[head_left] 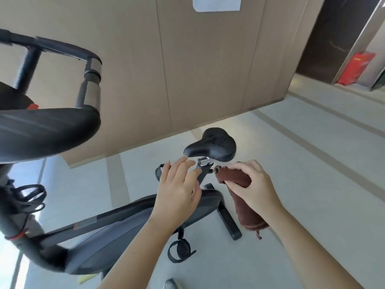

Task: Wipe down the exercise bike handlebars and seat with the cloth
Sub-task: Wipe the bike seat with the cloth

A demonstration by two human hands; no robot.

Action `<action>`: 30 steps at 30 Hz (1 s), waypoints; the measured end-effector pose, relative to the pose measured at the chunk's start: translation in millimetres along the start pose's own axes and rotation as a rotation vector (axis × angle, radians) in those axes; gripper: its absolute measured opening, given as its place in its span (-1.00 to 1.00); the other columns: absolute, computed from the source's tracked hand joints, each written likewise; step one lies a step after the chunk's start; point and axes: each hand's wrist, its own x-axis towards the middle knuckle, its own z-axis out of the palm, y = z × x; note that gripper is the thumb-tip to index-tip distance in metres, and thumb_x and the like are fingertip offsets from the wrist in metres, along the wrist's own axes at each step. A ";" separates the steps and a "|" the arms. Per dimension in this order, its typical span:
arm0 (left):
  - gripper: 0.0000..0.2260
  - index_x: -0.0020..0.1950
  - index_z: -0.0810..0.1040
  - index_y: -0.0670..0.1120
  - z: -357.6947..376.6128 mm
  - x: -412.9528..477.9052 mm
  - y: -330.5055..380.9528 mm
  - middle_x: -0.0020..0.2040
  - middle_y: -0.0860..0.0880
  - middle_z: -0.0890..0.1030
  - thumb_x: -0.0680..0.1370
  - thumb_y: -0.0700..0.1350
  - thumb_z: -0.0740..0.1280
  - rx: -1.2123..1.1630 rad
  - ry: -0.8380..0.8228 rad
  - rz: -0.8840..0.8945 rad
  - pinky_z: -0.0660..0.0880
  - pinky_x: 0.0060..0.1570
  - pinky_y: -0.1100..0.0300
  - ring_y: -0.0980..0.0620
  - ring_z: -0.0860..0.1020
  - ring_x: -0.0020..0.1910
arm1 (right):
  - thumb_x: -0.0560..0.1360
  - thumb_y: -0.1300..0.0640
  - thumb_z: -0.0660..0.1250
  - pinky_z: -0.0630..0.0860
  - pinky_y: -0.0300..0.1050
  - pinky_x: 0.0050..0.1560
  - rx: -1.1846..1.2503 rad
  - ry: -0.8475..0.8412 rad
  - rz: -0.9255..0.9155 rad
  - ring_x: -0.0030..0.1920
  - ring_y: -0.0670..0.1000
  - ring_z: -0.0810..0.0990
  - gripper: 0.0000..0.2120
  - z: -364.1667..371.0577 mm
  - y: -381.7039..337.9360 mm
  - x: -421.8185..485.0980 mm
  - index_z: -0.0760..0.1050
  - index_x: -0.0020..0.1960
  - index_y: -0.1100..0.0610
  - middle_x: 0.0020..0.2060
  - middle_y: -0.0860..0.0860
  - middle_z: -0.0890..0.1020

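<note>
Cloth (250, 217), brown, bunched in right hand (255, 185), left hand (179, 188) spread, perhaps touching smooth black seat (212, 147)

Left hand (179, 190) slack-fingered, right hand (254, 184) fisted.

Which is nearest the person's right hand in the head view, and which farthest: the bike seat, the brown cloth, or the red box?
1. brown cloth, gripped in the right hand.
2. bike seat, just up-left.
3. red box, far back right.
</note>
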 end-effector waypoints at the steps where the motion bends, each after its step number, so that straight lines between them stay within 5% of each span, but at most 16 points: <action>1: -0.78 -0.01 0.57 -0.18 8.1 1.1 2.6 0.03 -0.15 0.60 0.45 -0.20 0.17 -0.009 -0.004 0.003 0.32 0.19 -0.18 -0.18 0.50 0.16 | 0.31 0.18 0.47 0.31 -0.55 0.01 0.009 0.009 0.012 -0.03 -0.16 0.52 -0.70 -2.0 4.0 -1.5 0.55 0.00 -0.05 -0.06 -0.12 0.50; 10: -0.79 -0.03 0.57 -0.21 84.3 33.5 0.3 0.00 -0.17 0.60 0.35 -0.32 0.38 -0.096 -0.068 0.018 0.37 0.12 -0.14 -0.20 0.51 0.14 | 0.30 0.16 0.47 0.33 -0.52 0.00 0.031 0.024 0.103 -0.03 -0.27 0.50 -0.64 -5.6 45.6 13.5 0.49 -0.10 -0.26 -0.09 -0.20 0.50; 22: -0.77 -0.05 0.58 -0.24 182.1 117.8 -90.1 -0.04 -0.20 0.61 0.32 -0.25 0.47 -0.020 -0.137 -0.056 0.42 0.09 -0.25 -0.22 0.55 0.07 | 0.33 0.12 0.44 0.34 -0.51 -0.02 -0.029 -0.174 0.103 -0.04 -0.11 0.53 -0.72 50.7 100.9 149.7 0.54 0.02 -0.03 -0.03 -0.08 0.47; 30: -0.67 0.04 0.57 -0.22 238.3 126.9 -121.6 0.04 -0.18 0.61 0.34 -0.12 0.49 0.004 -0.234 -0.153 0.40 0.11 -0.20 -0.19 0.54 0.08 | 0.36 0.08 0.41 0.40 -0.29 -0.08 -0.198 -0.211 0.081 -0.09 -0.04 0.51 -0.73 70.2 153.6 206.2 0.50 0.05 -0.04 -0.02 -0.10 0.40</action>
